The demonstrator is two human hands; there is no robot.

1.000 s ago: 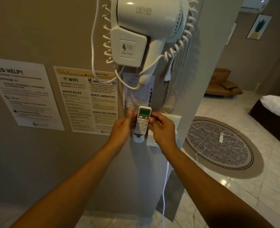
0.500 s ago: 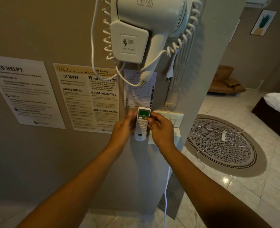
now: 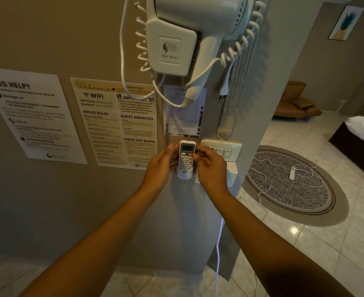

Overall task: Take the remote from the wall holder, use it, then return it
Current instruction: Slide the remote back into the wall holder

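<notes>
A small white remote (image 3: 187,154) with a grey screen and an orange button stands upright in a white wall holder (image 3: 184,174) on the beige wall. My left hand (image 3: 160,168) touches the remote's left edge with its fingertips. My right hand (image 3: 211,168) pinches the remote's right edge near the orange button. The remote's lower end sits inside the holder.
A white wall hair dryer (image 3: 189,33) with a coiled cord hangs above. Printed notices (image 3: 116,123) line the wall to the left. A switch panel (image 3: 221,148) sits to the right of the remote. A round rug (image 3: 292,185) with a white cable lies on the tiled floor.
Both hands stay at the remote's sides while it sits in the holder. The view has drifted down slightly, so the hair dryer sits higher in frame.
</notes>
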